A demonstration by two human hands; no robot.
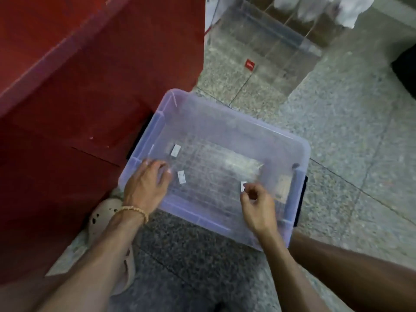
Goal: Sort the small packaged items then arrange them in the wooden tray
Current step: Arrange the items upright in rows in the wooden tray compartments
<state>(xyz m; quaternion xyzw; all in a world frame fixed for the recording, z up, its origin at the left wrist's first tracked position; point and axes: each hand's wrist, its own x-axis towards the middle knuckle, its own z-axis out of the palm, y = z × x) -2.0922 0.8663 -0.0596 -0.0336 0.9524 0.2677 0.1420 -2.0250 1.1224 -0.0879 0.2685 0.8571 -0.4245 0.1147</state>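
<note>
A clear plastic bin (234, 122) with a bluish rim stands on the floor in front of me. Small white packaged items lie on its bottom: one (175, 150) at the left, another (181, 177) just right of my left hand. My left hand (146, 183) reaches into the bin's left side with relaxed fingers and holds nothing. My right hand (256, 203) is inside the near right part and pinches a small white packet (242, 186) between thumb and fingers. A larger clear packet (240, 165) lies in the middle. No wooden tray is in view.
A red cabinet (78, 86) rises at the left, close to the bin. A clear acrylic box (270, 41) with a red label stands behind on the speckled floor (349, 131). My foot in a light shoe (103, 212) is at the near left.
</note>
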